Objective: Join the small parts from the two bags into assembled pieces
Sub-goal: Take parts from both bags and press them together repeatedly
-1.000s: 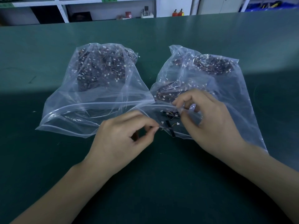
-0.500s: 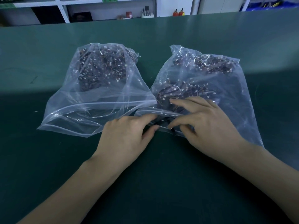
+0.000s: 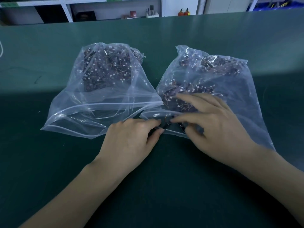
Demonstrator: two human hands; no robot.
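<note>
Two clear zip-top plastic bags lie side by side at the middle of the frame on the green tabletop [image 3: 49, 162], mouths toward the lower edge. The left bag [image 3: 102, 102] holds a heap of dark small parts with orange wires and white connectors in its upper half. The right bag [image 3: 230, 89] holds similar parts; a few black pieces [image 3: 167, 125] lie at its open mouth.

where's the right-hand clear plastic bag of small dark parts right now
In the head view the right-hand clear plastic bag lies on the green table, right of centre, beside the left clear plastic bag, with the right hand resting on its near edge.
</note>
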